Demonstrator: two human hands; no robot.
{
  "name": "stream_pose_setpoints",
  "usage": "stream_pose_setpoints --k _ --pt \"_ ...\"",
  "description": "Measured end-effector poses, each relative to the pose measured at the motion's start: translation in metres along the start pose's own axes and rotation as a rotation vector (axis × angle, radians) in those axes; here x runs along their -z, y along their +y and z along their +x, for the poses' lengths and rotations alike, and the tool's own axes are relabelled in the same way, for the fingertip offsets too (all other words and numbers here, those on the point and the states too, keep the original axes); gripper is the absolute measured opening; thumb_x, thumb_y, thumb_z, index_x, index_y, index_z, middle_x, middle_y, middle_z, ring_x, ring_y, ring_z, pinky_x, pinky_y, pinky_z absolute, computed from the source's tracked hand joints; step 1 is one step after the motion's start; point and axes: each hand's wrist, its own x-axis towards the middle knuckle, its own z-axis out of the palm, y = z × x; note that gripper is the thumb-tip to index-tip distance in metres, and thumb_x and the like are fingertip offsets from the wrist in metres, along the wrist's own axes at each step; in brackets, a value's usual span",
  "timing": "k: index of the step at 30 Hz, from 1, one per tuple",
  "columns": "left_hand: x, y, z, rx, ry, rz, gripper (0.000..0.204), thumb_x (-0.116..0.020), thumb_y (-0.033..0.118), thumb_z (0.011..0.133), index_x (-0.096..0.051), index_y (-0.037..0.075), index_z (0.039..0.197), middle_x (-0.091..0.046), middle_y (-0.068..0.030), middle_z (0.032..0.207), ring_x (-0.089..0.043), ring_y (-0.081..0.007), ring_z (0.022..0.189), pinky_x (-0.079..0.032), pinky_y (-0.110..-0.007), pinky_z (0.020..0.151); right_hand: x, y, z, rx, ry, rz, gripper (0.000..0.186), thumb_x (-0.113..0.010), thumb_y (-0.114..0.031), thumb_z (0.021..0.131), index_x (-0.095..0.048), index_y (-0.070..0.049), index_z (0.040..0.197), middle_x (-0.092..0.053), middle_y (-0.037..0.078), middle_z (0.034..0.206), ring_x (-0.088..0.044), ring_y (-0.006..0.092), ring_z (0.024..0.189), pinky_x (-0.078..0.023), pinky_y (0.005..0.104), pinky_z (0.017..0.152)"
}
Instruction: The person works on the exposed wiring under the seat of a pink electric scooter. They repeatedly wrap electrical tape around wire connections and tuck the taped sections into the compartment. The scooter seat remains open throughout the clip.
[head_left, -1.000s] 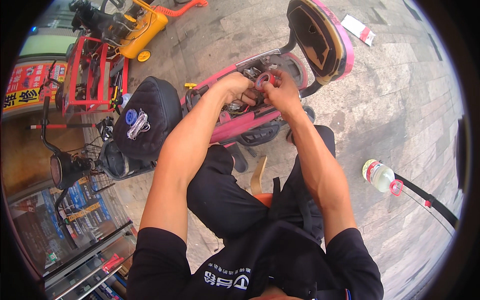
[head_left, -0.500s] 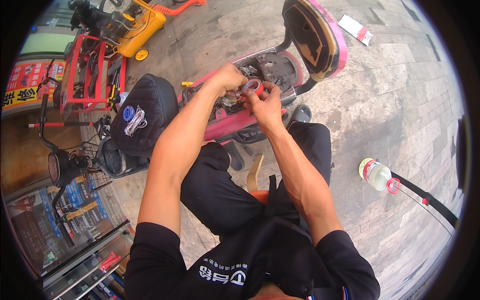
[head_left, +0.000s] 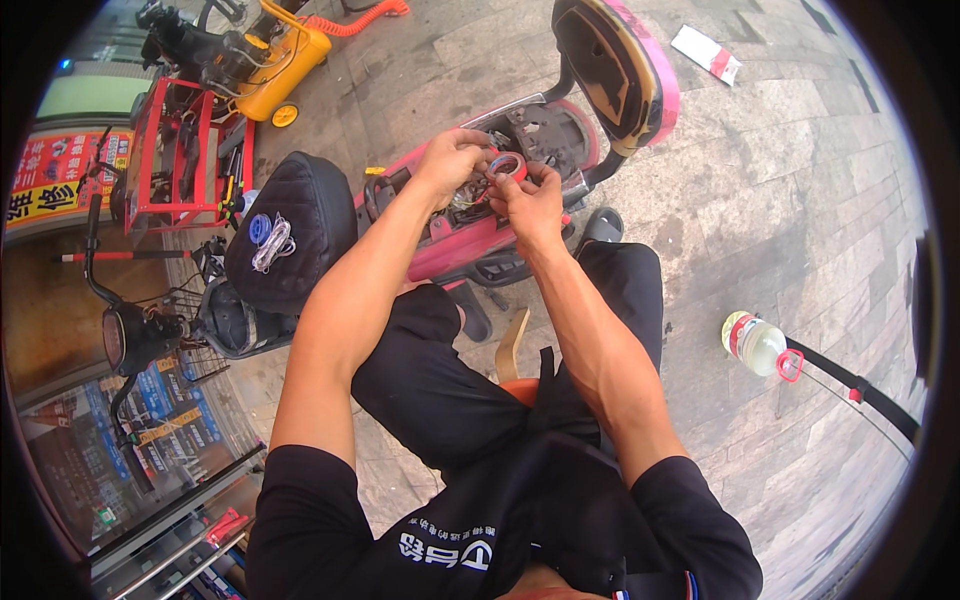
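Note:
A roll of red tape (head_left: 518,172) is held by my right hand (head_left: 530,203), with thumb and fingers closed on its near right side. Just left of the roll is my left hand (head_left: 453,165); its fingers are curled and pinched, and whatever they may hold is too small to make out. Both hands are over the opened body of a pink electric scooter (head_left: 440,258). Loose wires (head_left: 468,196) show in the cavity below them, partly covered by my fingers. The scooter's black backrest (head_left: 610,75) rises beyond my right hand.
On the black seat (head_left: 325,200) at left lie a blue roll (head_left: 260,229) and a bundle of clear cord (head_left: 274,246). A red tool cart (head_left: 150,150) and yellow air compressor (head_left: 285,75) stand far left. A bottle of yellowish liquid (head_left: 755,345) is at right, a white packet (head_left: 706,54) beyond.
My left hand has shifted slightly left, away from the tape roll, and its fingers have loosened a little. My right hand still grips the roll in nearly the same place.

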Motion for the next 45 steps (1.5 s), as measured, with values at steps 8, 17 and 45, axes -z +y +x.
stream_pose_setpoints --k 8,17,45 --pt "0.002 -0.021 -0.006 -0.163 -0.048 -0.043 0.032 -0.049 -0.004 0.089 -0.055 -0.005 0.121 -0.065 -0.0136 0.109 -0.063 -0.0130 0.079 -0.053 -0.026 0.069 -0.003 0.005 0.003 0.022 0.035 -0.051 0.051 -0.069 -0.007 0.088 -0.035 0.005 0.123 -0.066 0.014 0.091 -0.066 0.0158 0.073 -0.055 0.0261 0.059" --pt "-0.005 -0.015 0.000 -0.252 0.144 0.495 0.023 -0.053 -0.001 0.085 -0.065 -0.004 0.105 -0.070 -0.0126 0.092 -0.068 -0.0184 0.082 -0.055 -0.032 0.074 0.006 0.013 0.002 0.137 -0.038 -0.277 0.032 -0.062 -0.009 0.092 -0.045 0.005 0.116 -0.069 0.014 0.089 -0.069 0.0160 0.074 -0.052 0.0272 0.057" --pt "-0.028 -0.036 -0.039 -0.301 0.349 0.592 0.026 -0.071 0.023 0.079 -0.067 0.004 0.096 -0.071 -0.0160 0.085 -0.069 -0.0282 0.080 -0.053 -0.037 0.074 0.013 -0.046 0.064 0.395 -0.282 -1.018 0.025 -0.063 -0.024 0.084 -0.071 -0.005 0.097 -0.071 0.018 0.093 -0.068 0.0343 0.092 -0.052 0.0418 0.082"
